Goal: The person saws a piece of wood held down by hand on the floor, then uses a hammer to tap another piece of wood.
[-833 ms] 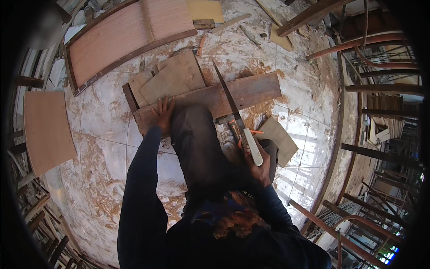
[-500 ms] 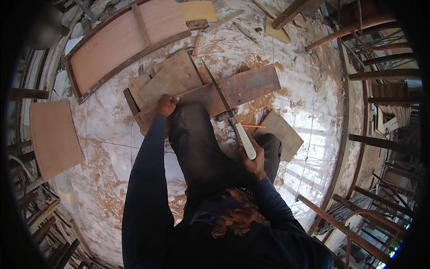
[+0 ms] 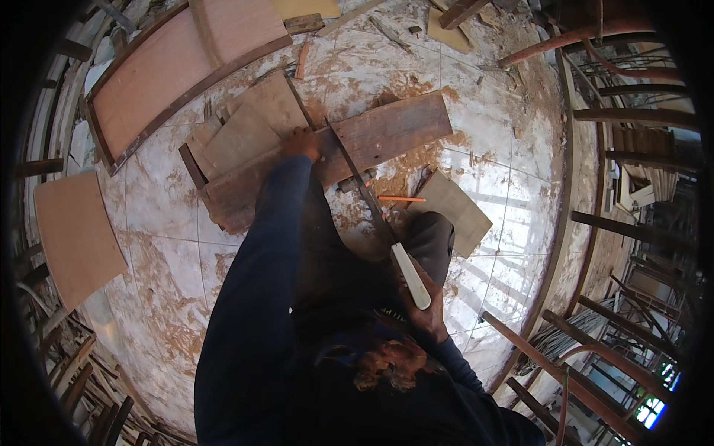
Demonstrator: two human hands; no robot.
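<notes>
My right hand [image 3: 425, 311] holds the white handle of a handsaw [image 3: 368, 197], whose long dark blade lies across a weathered wooden plank [image 3: 394, 123]. Just left of the blade, my left hand [image 3: 303, 143] grips the plank's upper edge with curled fingers. Thin board pieces [image 3: 238, 134] lie behind the plank. An orange pencil-like stick [image 3: 401, 199] and a square board [image 3: 450, 212] rest on the floor beside my right knee. A dark tool [image 3: 346, 182] shows partly under the plank; I cannot make out what it is.
A framed pinkish panel [image 3: 178, 82] lies on the dusty tiled floor [image 3: 163, 267] at upper left, a brown board [image 3: 78, 234] at far left. Rusty pipes and timbers [image 3: 610, 230] line the right side; wood scraps [image 3: 74, 364] line the left.
My left hand has moved rightward along the plank, closer to the blade. My right hand and the saw handle have shifted down toward my body, the blade still across the plank.
</notes>
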